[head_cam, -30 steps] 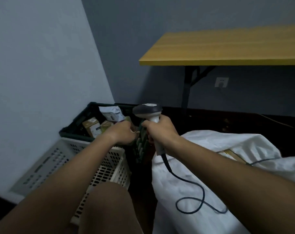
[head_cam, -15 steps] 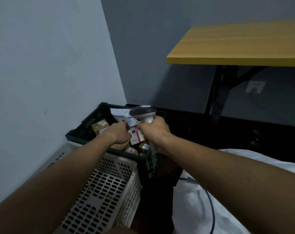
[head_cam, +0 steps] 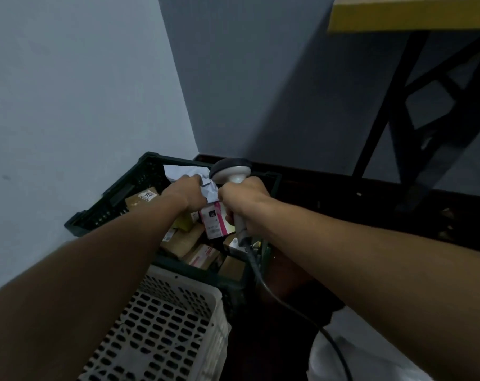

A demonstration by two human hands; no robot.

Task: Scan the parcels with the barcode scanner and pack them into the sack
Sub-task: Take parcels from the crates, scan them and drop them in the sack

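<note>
A dark green crate (head_cam: pixel 118 193) in the wall corner holds several parcels: brown cardboard boxes (head_cam: pixel 184 240), a white-and-pink box (head_cam: pixel 215 220) and a crumpled white mailer bag (head_cam: pixel 210 189). My left hand (head_cam: pixel 186 195) reaches into the crate and grips the white mailer bag. My right hand (head_cam: pixel 243 200) holds the grey barcode scanner (head_cam: pixel 230 169) by its handle just over the crate, its dark cable (head_cam: pixel 274 295) trailing down to the right. A corner of the white sack (head_cam: pixel 351 358) shows at the bottom right.
A white perforated plastic basket (head_cam: pixel 164 334) stands in front of the crate. Pale walls meet in a corner behind it. A yellow-topped table (head_cam: pixel 409 12) on black legs (head_cam: pixel 414 111) stands at the upper right, above a dark floor.
The view has swung left and closer to the crate, so the sack has mostly left the frame. Both hands moved forward over the crate, and my left hand has taken hold of the white mailer bag.
</note>
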